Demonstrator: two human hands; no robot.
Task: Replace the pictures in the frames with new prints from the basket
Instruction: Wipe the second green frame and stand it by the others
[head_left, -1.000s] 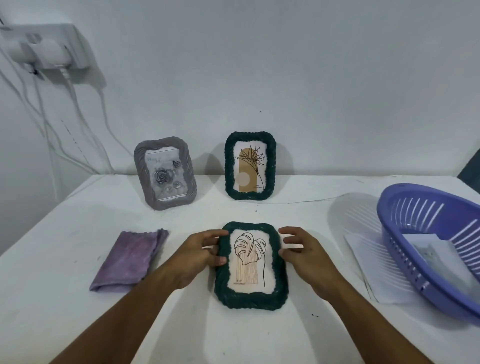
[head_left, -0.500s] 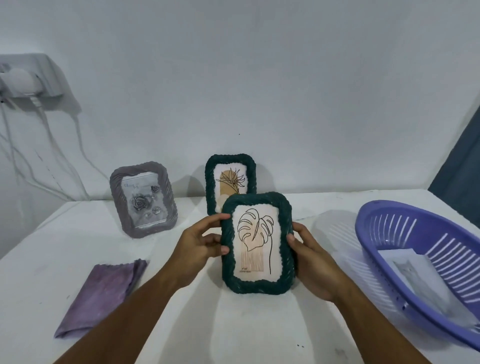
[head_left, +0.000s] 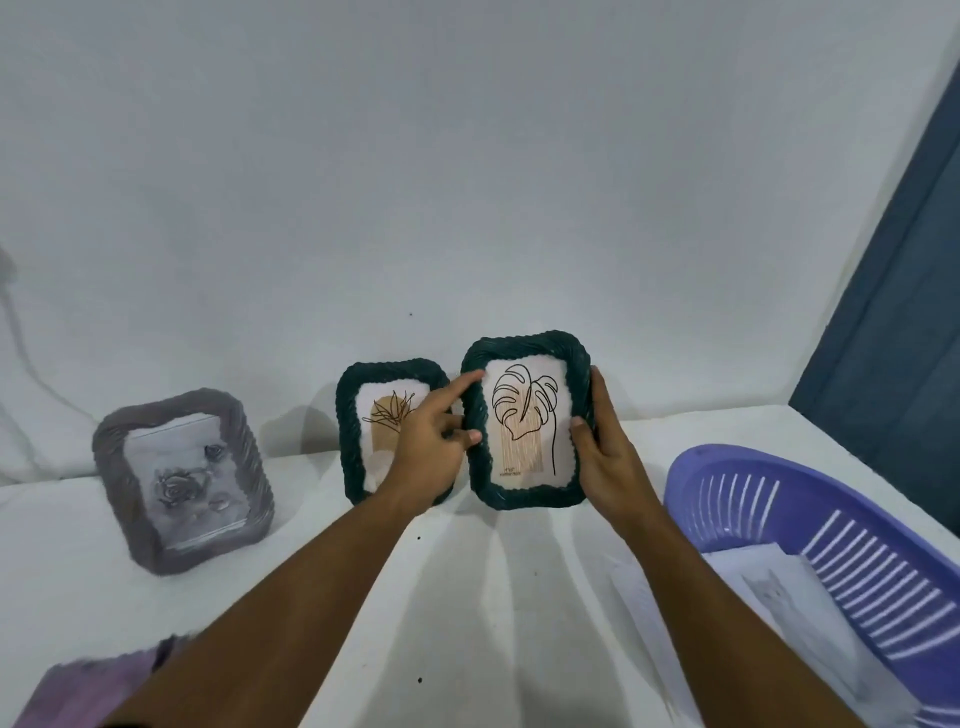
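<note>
The white table (head_left: 493, 597) carries everything. At its right edge sits the purple slotted basket (head_left: 810, 499), paper prints (head_left: 789, 592) lying inside. Left of the basket, both hands hold the dark green leaf-print frame (head_left: 524, 421) upright near the wall. The right hand (head_left: 602, 457) grips its right border; the left hand (head_left: 436, 441) pinches the left border, forefinger stretched along the top corner. Just left stands a second green frame (head_left: 387, 431), farther left a grey rose frame (head_left: 182, 478). Standing it well likely means settling the bottom edge first, clear of its neighbour, then releasing one hand after the other.
</note>
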